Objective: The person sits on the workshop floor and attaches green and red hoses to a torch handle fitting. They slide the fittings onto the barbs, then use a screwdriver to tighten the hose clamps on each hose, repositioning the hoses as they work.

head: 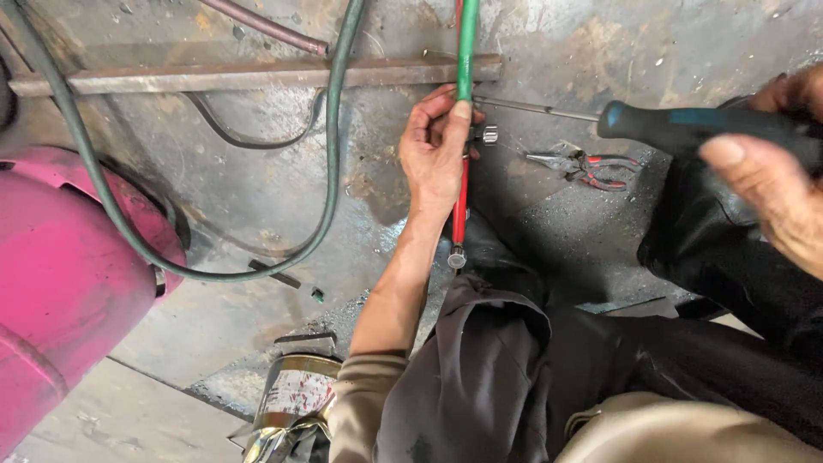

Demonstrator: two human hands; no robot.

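Left hand [435, 154]: we are gripping the green hose [466, 47] at its clamp [485, 134].
Right hand [771, 184]: we are clutching a screwdriver [677, 124].
Floor: pliers [587, 165] lying nearby.

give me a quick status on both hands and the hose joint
Left hand pinching green hose where it meets red hose. Right hand on screwdriver, tip at hose clamp. Pliers on floor nearby, clear.

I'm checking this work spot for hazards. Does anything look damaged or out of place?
The tin can at the bottom edge looks crushed, its rim bent and torn. Red-handled pliers lie loose on the stained floor beyond the knees.
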